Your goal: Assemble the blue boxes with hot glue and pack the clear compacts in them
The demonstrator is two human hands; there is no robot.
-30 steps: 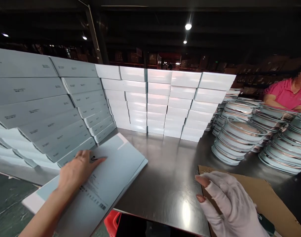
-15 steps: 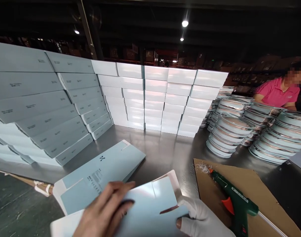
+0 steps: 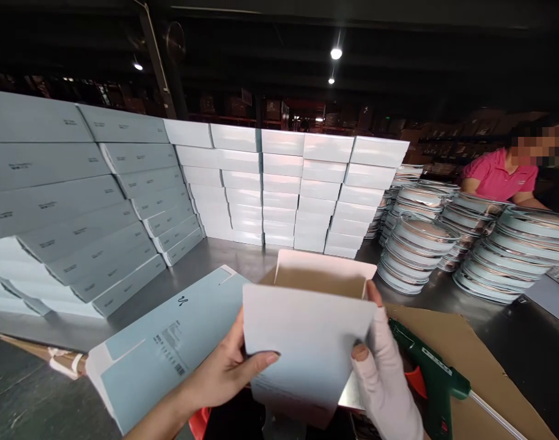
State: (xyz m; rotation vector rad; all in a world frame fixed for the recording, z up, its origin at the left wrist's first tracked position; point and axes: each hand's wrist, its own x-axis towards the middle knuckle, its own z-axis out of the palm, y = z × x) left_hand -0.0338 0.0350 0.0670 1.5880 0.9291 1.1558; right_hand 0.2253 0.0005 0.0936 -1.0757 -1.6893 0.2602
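A pale blue cardboard box (image 3: 307, 330) stands opened out between my hands, its near open end facing up and a flap raised at the back. Bare fingers of my left hand (image 3: 236, 366) grip its left side, thumb across the front panel. On the right edge, my right hand (image 3: 380, 360), in a white glove with bare fingertips, is closed on the carton too. Flat light-blue box blanks (image 3: 169, 342) lie stacked on the metal table to the left. Close to my right hand, a green glue gun (image 3: 438, 373) with an orange trigger rests on brown cardboard (image 3: 481, 354).
Stacked closed boxes (image 3: 123, 195) form a wall along the left and back of the metal table (image 3: 188, 260). Piles of round, glass-edged lids or dishes (image 3: 417, 250) stand at the right. Behind them is a person in a pink shirt (image 3: 499, 174).
The flat box blank has been lifted off the pile and opened into a hollow box shape. My hands have moved to its two sides. The camera view has shifted slightly.
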